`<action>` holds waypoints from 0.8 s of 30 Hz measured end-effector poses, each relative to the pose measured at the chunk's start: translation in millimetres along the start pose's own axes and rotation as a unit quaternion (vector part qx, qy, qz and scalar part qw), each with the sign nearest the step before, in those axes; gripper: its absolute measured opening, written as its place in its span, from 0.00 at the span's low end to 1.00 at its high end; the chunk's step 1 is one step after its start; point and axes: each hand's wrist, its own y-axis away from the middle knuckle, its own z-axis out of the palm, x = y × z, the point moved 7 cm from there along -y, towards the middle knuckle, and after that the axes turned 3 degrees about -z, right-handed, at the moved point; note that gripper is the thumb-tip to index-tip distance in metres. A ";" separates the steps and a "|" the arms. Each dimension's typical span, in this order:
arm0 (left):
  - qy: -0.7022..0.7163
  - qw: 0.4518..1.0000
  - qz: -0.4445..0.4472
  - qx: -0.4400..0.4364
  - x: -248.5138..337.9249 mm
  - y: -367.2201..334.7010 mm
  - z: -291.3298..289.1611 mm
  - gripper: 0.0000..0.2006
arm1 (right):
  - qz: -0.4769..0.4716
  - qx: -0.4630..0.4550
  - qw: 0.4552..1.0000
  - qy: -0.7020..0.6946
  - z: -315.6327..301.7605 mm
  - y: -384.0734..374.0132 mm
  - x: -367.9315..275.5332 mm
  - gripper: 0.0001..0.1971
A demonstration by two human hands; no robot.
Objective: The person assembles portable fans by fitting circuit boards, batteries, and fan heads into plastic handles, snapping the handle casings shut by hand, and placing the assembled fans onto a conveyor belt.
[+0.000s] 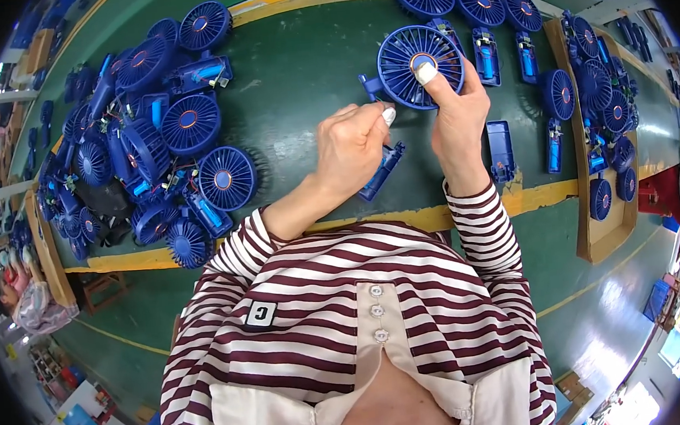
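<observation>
A blue handheld fan (400,80) is raised over the table in my right hand (460,115). The thumb presses on the round grille's centre, and the fingers go behind it. My left hand (351,149) is closed in a pinch at the fan's lower left edge; what lies between its fingertips is hidden. A narrow blue handle piece with a light blue battery (383,171) shows just below this hand. Whether it is joined to the fan head cannot be seen. A small blue part (372,84) sticks out at the grille's left side. An empty blue handle shell (500,150) lies beside my right wrist.
A big heap of blue fans (143,140) with exposed wires and batteries covers the table's left. Several fans with uncovered handles (486,53) line the far right. At the right edge stands a cardboard box (597,232) with more fans. A yellow strip (546,195) edges the green table.
</observation>
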 end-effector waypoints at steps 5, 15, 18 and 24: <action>-0.008 0.999 0.048 -0.016 4.2 2.3 -14.0 0.16 | 0.006 -0.008 1.000 0.019 -24.2 -1.3 -2.0 0.18; -0.228 0.964 -0.030 -0.137 -8.9 22.9 8.0 0.25 | 0.051 -0.019 0.998 -0.021 -60.9 6.1 -7.1 0.20; -0.216 0.952 -0.081 -0.202 -10.6 25.0 21.7 0.23 | 0.061 -0.051 0.996 -0.042 -59.9 10.7 -11.9 0.21; -0.022 0.967 -0.207 -0.147 -49.4 28.6 11.9 0.15 | 0.075 -0.093 0.992 -0.029 -59.0 21.6 -24.4 0.27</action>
